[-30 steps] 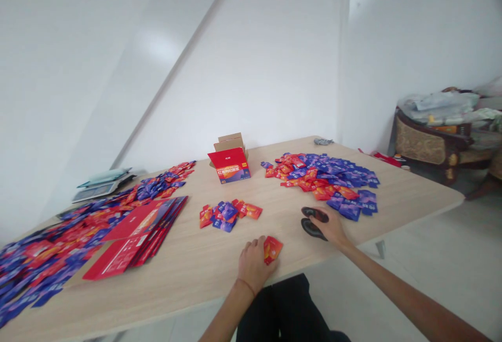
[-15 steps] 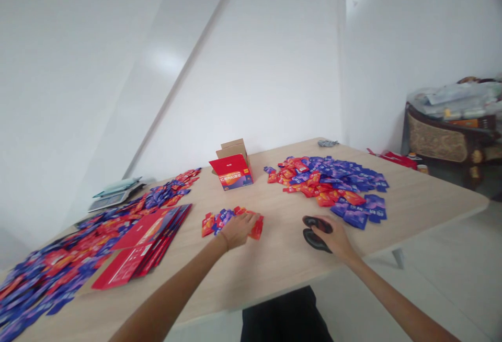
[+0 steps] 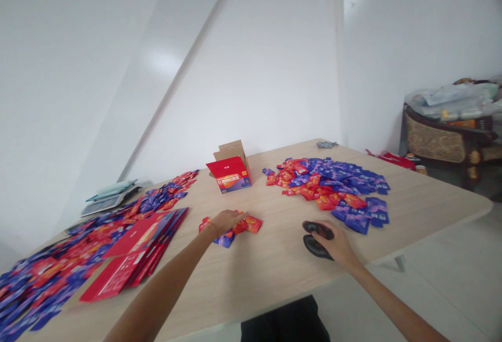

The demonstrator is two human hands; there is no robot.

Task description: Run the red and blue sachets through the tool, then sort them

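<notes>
My left hand (image 3: 225, 221) lies stretched out on a small heap of red and purple sachets (image 3: 247, 224) in the middle of the wooden table (image 3: 274, 263); its fingers rest flat on the packets. My right hand (image 3: 337, 245) rests on a black rounded object (image 3: 314, 237) near the table's front edge, fingers curved over it. An open red carton (image 3: 230, 172) stands upright behind the small heap.
A big heap of red and purple sachets (image 3: 333, 185) lies at the right. Flat red cartons (image 3: 137, 242) are stacked at the left beside a long spread of sachets (image 3: 50, 263). A scale (image 3: 107, 199) sits far left. A cluttered chair (image 3: 447, 138) stands right of the table.
My left hand carried a red sachet from the table's front edge to the small heap and now lies over the heap. The right hand stayed on the black object.
</notes>
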